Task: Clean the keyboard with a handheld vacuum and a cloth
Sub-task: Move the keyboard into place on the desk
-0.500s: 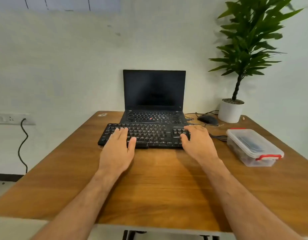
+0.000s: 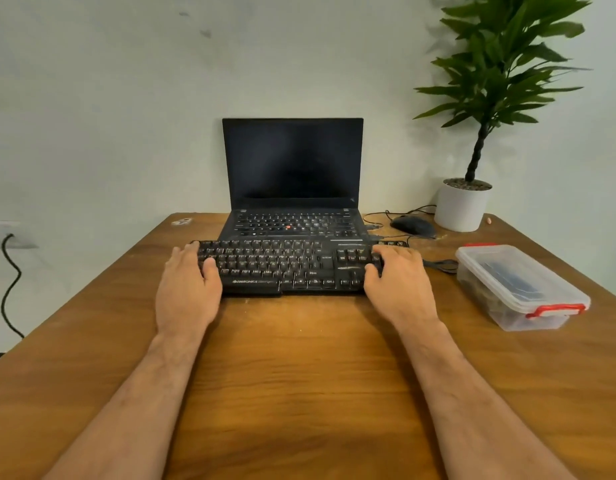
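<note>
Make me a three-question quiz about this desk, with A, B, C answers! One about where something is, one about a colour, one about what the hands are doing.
1. Where is the mouse?
A. Beside the plant pot
B. Inside the plastic box
C. On the laptop

2. What colour are the plastic box's latches?
A. Blue
B. Red
C. Green

3. What are the hands doing?
A. Typing on the laptop
B. Opening the box
C. Gripping the keyboard ends

Answers: 1 A, it sits left of the white pot. 2 B, the front clip is red. 3 C, the left hand and right hand clasp opposite ends.
</note>
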